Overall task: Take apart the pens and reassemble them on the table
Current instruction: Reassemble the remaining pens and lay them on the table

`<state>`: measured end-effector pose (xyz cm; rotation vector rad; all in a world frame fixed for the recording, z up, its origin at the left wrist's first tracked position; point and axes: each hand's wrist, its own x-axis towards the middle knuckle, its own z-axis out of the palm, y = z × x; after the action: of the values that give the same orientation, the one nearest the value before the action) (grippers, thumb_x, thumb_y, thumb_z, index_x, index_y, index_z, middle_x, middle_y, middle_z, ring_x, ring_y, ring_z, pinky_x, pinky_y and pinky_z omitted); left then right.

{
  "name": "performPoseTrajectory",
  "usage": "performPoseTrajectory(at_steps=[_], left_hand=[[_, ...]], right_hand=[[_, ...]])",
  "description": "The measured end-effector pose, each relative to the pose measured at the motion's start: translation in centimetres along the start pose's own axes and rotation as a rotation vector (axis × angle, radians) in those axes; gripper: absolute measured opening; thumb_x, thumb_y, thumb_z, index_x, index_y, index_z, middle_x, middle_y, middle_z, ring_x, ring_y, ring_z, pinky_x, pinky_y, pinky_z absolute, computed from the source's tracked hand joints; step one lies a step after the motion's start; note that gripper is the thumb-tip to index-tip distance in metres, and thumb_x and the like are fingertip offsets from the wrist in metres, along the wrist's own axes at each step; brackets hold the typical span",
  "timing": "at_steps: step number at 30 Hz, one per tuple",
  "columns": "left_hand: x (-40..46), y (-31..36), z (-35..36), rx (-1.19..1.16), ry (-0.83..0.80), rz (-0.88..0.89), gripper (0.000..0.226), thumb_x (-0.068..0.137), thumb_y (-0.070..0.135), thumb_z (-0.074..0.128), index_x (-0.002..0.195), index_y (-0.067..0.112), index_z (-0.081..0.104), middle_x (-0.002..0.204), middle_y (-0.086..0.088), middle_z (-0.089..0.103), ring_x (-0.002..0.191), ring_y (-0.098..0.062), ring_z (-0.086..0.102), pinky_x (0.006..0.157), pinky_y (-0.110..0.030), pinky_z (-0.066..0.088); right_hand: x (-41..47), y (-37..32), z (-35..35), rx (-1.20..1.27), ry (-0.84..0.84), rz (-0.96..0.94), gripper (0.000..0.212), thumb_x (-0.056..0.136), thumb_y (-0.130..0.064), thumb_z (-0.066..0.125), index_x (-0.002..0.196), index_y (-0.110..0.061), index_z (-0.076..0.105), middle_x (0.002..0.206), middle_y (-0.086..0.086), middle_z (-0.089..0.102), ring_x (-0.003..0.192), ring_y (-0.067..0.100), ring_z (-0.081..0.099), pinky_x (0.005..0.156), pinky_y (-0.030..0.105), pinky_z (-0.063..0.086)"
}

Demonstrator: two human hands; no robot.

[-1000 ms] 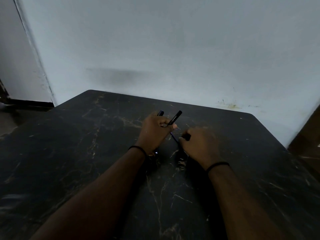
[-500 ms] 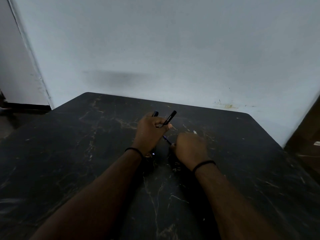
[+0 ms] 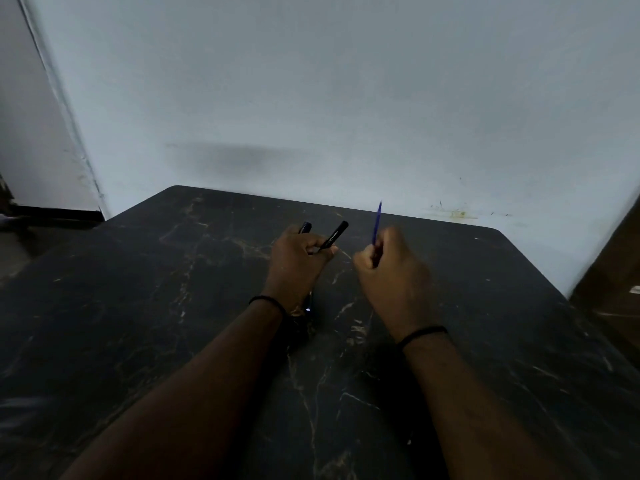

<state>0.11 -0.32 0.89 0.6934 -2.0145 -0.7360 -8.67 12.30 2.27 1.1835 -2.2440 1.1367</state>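
My left hand grips two dark pen parts over the black marble table. One is a black barrel angled up to the right, the other a dark piece poking out behind the knuckles. A lower pen end shows below that wrist. My right hand is raised and pinches a thin blue refill that points almost straight up. The two hands are apart.
The table's far edge meets a pale wall. A door frame stands at the left, and a brown object sits beyond the table's right corner.
My right hand has pulled the blue refill away from the barrel in my left hand and lifted it up to the right. My left hand has stayed in place.
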Motion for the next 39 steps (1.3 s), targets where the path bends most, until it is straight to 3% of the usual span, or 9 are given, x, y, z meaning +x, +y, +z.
performPoseTrajectory(at_steps=[3, 7, 11, 17, 25, 28, 31, 36, 39], left_hand=[[-0.1, 0.1, -0.1, 0.007, -0.001, -0.001, 0.02, 0.084, 0.025, 0.073, 0.1, 0.013, 0.074, 0.099, -0.003, 0.055, 0.077, -0.005, 0.052, 0.068, -0.012, 0.041], [-0.1, 0.2, -0.2, 0.046, 0.005, 0.01, 0.02, 0.083, 0.024, 0.074, 0.1, 0.014, 0.075, 0.092, 0.002, 0.053, 0.073, -0.003, 0.051, 0.064, -0.008, 0.037], [-0.2, 0.3, -0.1, 0.049, -0.004, 0.035, 0.017, 0.082, 0.022, 0.075, 0.097, 0.014, 0.076, 0.085, 0.007, 0.052, 0.074, -0.006, 0.052, 0.063, -0.01, 0.037], [-0.1, 0.3, 0.0, 0.063, -0.037, 0.05, 0.016, 0.083, 0.022, 0.074, 0.096, 0.014, 0.076, 0.089, 0.002, 0.055, 0.079, -0.009, 0.051, 0.061, -0.004, 0.032], [-0.1, -0.1, 0.4, -0.001, -0.056, 0.112, 0.013, 0.081, 0.024, 0.076, 0.09, 0.014, 0.078, 0.093, -0.002, 0.055, 0.088, -0.016, 0.055, 0.075, -0.023, 0.043], [0.3, -0.4, 0.2, -0.128, 0.018, 0.069, 0.004, 0.084, 0.024, 0.073, 0.082, 0.02, 0.074, 0.084, 0.002, 0.053, 0.075, -0.009, 0.053, 0.067, -0.019, 0.043], [0.9, -0.9, -0.8, -0.289, 0.142, -0.051, 0.014, 0.087, 0.021, 0.07, 0.094, 0.009, 0.074, 0.08, 0.002, 0.063, 0.067, -0.001, 0.059, 0.062, -0.012, 0.046], [2.3, -3.2, -2.5, -0.307, 0.329, -0.13, 0.02, 0.089, 0.023, 0.069, 0.098, 0.006, 0.073, 0.094, -0.019, 0.068, 0.077, -0.018, 0.062, 0.059, -0.007, 0.047], [2.6, -4.4, -3.0, -0.278, 0.36, -0.145, 0.022, 0.088, 0.026, 0.069, 0.1, 0.008, 0.073, 0.091, -0.018, 0.07, 0.076, -0.018, 0.064, 0.061, -0.011, 0.05]], right_hand=[[-0.4, 0.1, -0.1, 0.203, 0.245, -0.169, 0.019, 0.088, -0.013, 0.057, 0.085, -0.02, 0.04, 0.067, -0.002, 0.044, 0.052, 0.013, 0.038, 0.047, 0.021, 0.028], [-0.4, 0.2, 0.4, 0.367, 0.413, -0.238, 0.007, 0.089, -0.021, 0.048, 0.093, -0.023, 0.043, 0.073, 0.005, 0.05, 0.06, 0.02, 0.048, 0.052, 0.029, 0.04], [-0.3, 0.1, 0.5, 0.437, 0.418, -0.228, 0.004, 0.093, -0.025, 0.045, 0.095, -0.027, 0.043, 0.076, 0.004, 0.049, 0.064, 0.023, 0.051, 0.057, 0.039, 0.047], [-0.2, 0.2, 0.8, 0.448, 0.403, -0.217, 0.004, 0.093, -0.024, 0.044, 0.095, -0.027, 0.043, 0.076, 0.002, 0.046, 0.065, 0.019, 0.047, 0.059, 0.03, 0.042], [0.1, 0.9, 1.7, 0.392, 0.208, -0.147, 0.029, 0.096, -0.043, 0.048, 0.105, -0.017, 0.057, 0.092, -0.002, 0.059, 0.082, 0.013, 0.055, 0.068, 0.032, 0.048], [-0.1, 0.8, 1.7, 0.414, 0.193, -0.136, 0.03, 0.098, -0.041, 0.049, 0.112, -0.018, 0.061, 0.101, -0.003, 0.063, 0.094, 0.015, 0.06, 0.078, 0.038, 0.054], [-0.5, 0.6, 2.3, 0.366, 0.114, -0.138, 0.01, 0.097, -0.03, 0.055, 0.096, -0.025, 0.063, 0.089, -0.013, 0.059, 0.086, 0.013, 0.058, 0.074, 0.042, 0.053], [-1.5, -0.7, 3.3, 0.112, -0.193, -0.215, 0.015, 0.097, -0.032, 0.056, 0.095, -0.024, 0.068, 0.092, -0.006, 0.059, 0.091, 0.013, 0.049, 0.071, 0.027, 0.032], [-1.6, -1.8, 4.0, -0.029, -0.239, -0.228, 0.024, 0.098, -0.036, 0.051, 0.105, -0.023, 0.07, 0.1, -0.002, 0.06, 0.096, 0.015, 0.048, 0.074, 0.028, 0.035]])
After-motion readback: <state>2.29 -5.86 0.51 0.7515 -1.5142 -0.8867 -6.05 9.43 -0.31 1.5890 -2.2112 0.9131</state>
